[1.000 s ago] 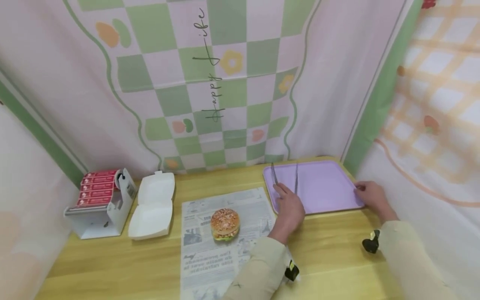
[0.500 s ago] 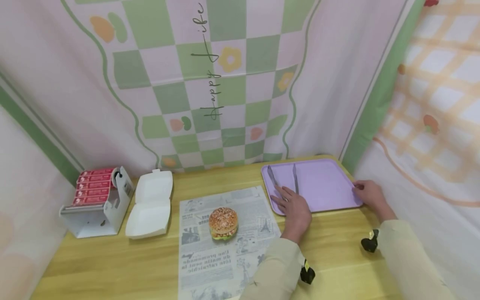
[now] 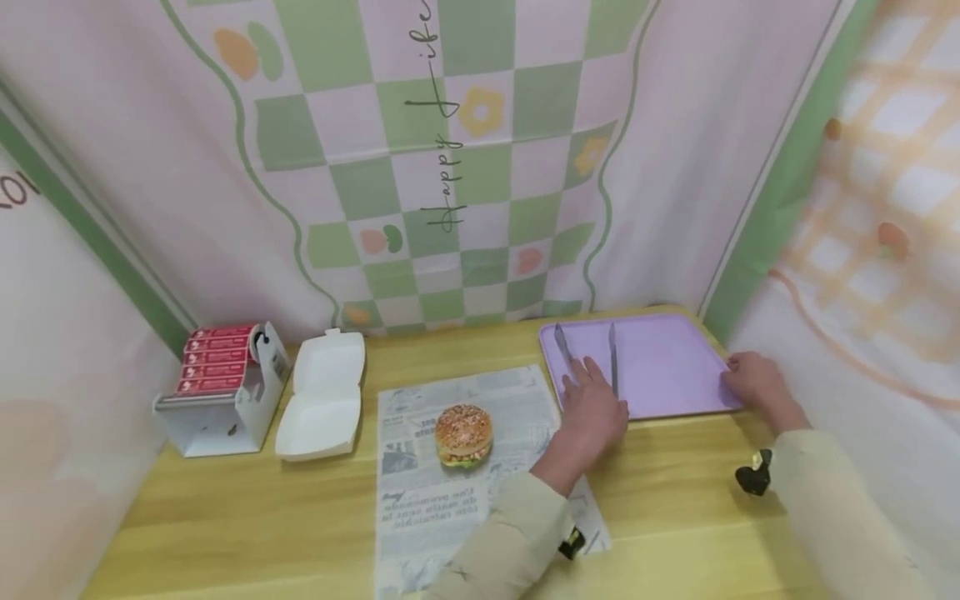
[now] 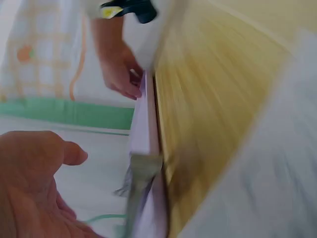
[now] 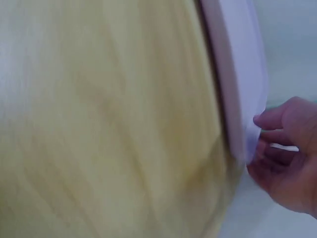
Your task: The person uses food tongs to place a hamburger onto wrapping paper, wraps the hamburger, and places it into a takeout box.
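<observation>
A purple tray (image 3: 663, 367) lies at the back right of the wooden table. Two slim silver pieces of cutlery, seemingly table knives, lie on its left part: one knife (image 3: 562, 340) slants at the left, the other knife (image 3: 613, 358) is straighter. My left hand (image 3: 592, 408) is over the tray's near left corner, fingers at the slanted knife's lower end. In the left wrist view its thumb stands away from a flat silver handle (image 4: 146, 166) that crosses the tray's rim. My right hand (image 5: 290, 153) pinches the tray's right end, thumb on the rim.
Left of the tray, a burger (image 3: 463, 435) sits on newsprint-patterned paper (image 3: 420, 533). Further left are an opened white takeaway box (image 3: 322, 400) and a white dispenser (image 3: 217, 425) with red-labelled rolls. Patterned cloth walls (image 3: 480, 167) enclose the table's back and sides.
My left hand gripped the left knife a second ago, then let it go with spread fingers; the knife lies more slanted. The right hand stays at the tray. The head view has shifted slightly.
</observation>
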`<state>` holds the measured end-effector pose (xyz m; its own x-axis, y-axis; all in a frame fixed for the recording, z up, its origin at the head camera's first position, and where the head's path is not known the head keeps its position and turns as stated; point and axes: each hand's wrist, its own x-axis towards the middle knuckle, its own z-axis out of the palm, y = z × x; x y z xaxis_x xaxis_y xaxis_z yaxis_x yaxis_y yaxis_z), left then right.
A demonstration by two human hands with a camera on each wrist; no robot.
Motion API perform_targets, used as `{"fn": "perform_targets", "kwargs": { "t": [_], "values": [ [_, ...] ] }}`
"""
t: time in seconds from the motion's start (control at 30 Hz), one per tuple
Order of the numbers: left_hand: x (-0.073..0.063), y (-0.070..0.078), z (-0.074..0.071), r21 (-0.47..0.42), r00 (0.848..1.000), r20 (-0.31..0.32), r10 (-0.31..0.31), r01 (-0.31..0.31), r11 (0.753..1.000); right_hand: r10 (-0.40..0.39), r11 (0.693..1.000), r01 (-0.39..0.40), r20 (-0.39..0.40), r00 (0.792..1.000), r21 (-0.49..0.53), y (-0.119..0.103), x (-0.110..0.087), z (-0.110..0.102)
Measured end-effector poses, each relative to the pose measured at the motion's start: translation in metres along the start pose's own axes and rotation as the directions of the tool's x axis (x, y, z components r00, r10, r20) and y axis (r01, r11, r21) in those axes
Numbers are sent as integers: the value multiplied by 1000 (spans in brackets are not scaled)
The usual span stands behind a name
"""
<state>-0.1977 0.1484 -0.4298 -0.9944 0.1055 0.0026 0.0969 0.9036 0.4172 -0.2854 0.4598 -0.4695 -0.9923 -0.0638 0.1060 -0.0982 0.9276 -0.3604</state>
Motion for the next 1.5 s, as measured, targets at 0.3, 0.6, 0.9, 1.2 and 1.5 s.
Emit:
{"fn": "perform_targets", "kwargs": {
  "t": [0.3,0.6,0.9,1.2,1.5],
  "values": [
    [-55,-80,-55,54,939,-20,344,-343,938,-160,984,148,-126,979,-94,-86,21,-5],
    [-102,-185,-96,29,944,-42,327,-326,945,-368,930,367,-81,926,-31,-190,33,3],
    [-117,-253,-93,46,987,61,146,-149,988,-568,822,569,110,816,22,-285,36,36],
    [-115,-284,-77,114,975,176,136,-157,981,-635,709,704,458,622,27,-359,52,81],
    [-115,-296,-79,119,976,145,165,-183,976,-589,714,700,535,606,-7,-387,67,121]
  ]
}}
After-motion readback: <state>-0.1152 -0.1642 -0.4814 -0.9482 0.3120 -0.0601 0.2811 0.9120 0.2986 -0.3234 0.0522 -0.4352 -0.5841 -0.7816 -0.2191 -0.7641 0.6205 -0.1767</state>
